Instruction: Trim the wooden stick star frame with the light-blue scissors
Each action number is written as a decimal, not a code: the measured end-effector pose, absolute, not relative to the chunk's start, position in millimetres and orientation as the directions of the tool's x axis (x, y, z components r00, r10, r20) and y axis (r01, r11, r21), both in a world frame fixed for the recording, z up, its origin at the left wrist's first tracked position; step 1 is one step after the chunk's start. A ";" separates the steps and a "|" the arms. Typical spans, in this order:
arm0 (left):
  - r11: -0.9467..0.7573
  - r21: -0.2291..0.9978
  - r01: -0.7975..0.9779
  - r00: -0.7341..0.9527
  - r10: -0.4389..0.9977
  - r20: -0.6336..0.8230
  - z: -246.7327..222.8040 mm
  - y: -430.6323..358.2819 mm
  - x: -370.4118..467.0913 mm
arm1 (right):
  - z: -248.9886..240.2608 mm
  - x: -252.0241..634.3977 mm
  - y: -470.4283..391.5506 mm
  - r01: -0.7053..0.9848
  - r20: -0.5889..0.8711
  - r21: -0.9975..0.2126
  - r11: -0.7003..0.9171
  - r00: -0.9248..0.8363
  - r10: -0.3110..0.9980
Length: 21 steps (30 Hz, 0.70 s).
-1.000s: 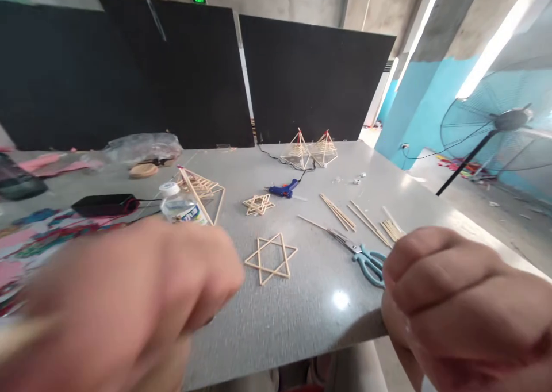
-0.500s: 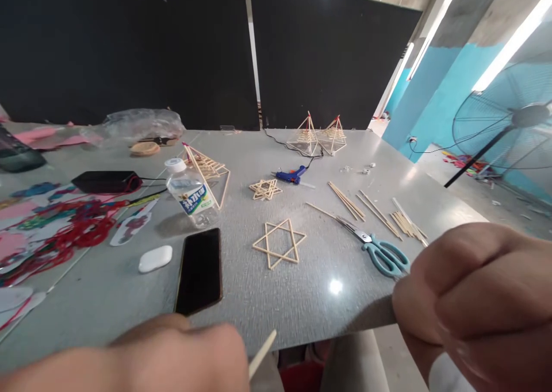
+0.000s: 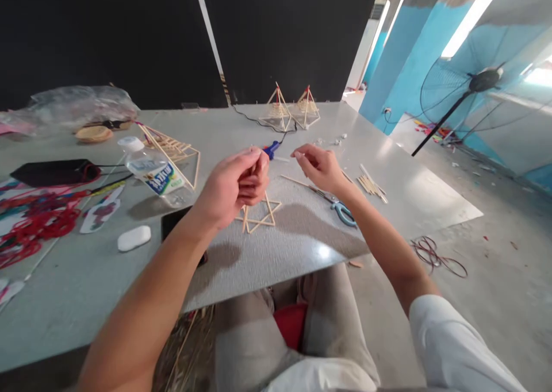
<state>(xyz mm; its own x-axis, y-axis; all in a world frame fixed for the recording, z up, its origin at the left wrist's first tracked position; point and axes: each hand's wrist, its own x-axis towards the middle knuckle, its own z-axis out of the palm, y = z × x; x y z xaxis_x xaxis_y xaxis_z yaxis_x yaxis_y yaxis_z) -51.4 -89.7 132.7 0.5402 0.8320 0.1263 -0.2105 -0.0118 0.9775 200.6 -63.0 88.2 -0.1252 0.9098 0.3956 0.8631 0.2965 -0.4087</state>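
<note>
My left hand [image 3: 244, 179] is closed in a fist above the table, its fingers curled around a thin wooden stick [image 3: 245, 218] that is mostly hidden. Right of it, my right hand [image 3: 317, 165] has thumb and forefinger pinched together; whatever lies between the tips is too small to make out. Under the left fist is a flat six-pointed star [image 3: 270, 211] of wooden sticks, partly covered. Beyond the hands lies a blue glue gun [image 3: 271, 149], its lower part hidden. Scissors with light blue handles [image 3: 344, 214] rest below my right forearm.
Two stick pyramids [image 3: 276, 110] stand at the back, and another stick frame [image 3: 172, 148] is behind a plastic bottle [image 3: 157, 176]. Cut sticks [image 3: 371, 188] lie at right. A phone [image 3: 172, 222], a white case [image 3: 134, 238] and red yarn [image 3: 47, 219] are at left.
Both hands have moved forward and inward, from the near edge to above the table's middle. The left fist now covers part of the star. The view has shifted, showing both forearms.
</note>
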 end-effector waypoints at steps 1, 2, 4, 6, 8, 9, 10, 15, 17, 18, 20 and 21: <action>0.051 0.977 -0.209 0.518 0.853 0.066 117.4 -76.9 -43.1 | 76.6 211.4 -57.3 0.894 0.344 -0.388 0.225 -0.086 0.935; 0.103 0.971 -0.215 0.476 0.880 0.012 100.8 -65.4 -37.4 | 66.0 220.9 -52.8 0.908 0.308 -0.378 0.180 -0.060 0.949; 0.157 0.958 -0.239 0.385 0.921 -0.055 70.6 -48.8 -33.0 | 49.9 235.7 -47.1 0.934 0.248 -0.346 0.095 -0.007 0.969; 0.160 0.949 -0.272 0.337 0.939 -0.062 51.2 -41.7 -34.8 | 41.6 246.9 -47.6 0.952 0.205 -0.305 0.035 0.029 0.978; 0.097 0.947 -0.308 0.327 0.945 0.010 42.7 -43.5 -38.3 | 39.2 258.3 -57.8 0.966 0.185 -0.259 -0.003 0.053 0.981; 0.046 0.945 -0.324 0.317 0.946 0.063 41.0 -47.1 -39.7 | 39.0 264.8 -67.3 0.971 0.182 -0.238 -0.017 0.061 0.981; -0.005 0.943 -0.333 0.307 0.945 0.114 39.8 -51.8 -40.4 | 38.8 272.0 -79.5 0.977 0.177 -0.214 -0.023 0.062 0.982; -0.076 0.948 -0.308 0.417 0.885 0.207 25.8 -75.7 -35.1 | 29.7 308.2 -154.3 0.998 0.024 -0.031 -0.058 0.059 0.998; -0.087 0.959 -0.271 0.461 0.862 0.209 17.1 -79.4 -30.0 | 23.9 317.9 -174.1 0.998 -0.005 -0.023 -0.066 0.066 0.998; -0.100 0.963 -0.250 0.464 0.861 0.210 14.1 -80.2 -27.7 | 21.6 320.8 -180.2 0.998 -0.004 -0.024 -0.065 0.065 0.998; -0.156 0.970 -0.188 0.441 0.869 0.225 13.0 -81.8 -25.3 | 19.4 321.5 -186.5 0.998 0.017 -0.024 -0.058 0.059 0.998; -0.212 0.968 -0.136 0.427 0.869 0.251 15.5 -83.3 -26.1 | 20.0 318.5 -188.4 0.998 0.046 -0.025 -0.054 0.055 0.997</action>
<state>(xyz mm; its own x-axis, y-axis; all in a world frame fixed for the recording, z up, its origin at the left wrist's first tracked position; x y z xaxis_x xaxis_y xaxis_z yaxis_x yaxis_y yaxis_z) -26.1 -83.3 15.5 0.4271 0.8688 0.2505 -0.1355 -0.2124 0.9677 318.5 -188.4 20.0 0.0553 0.9974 0.0458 0.9982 -0.0542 -0.0250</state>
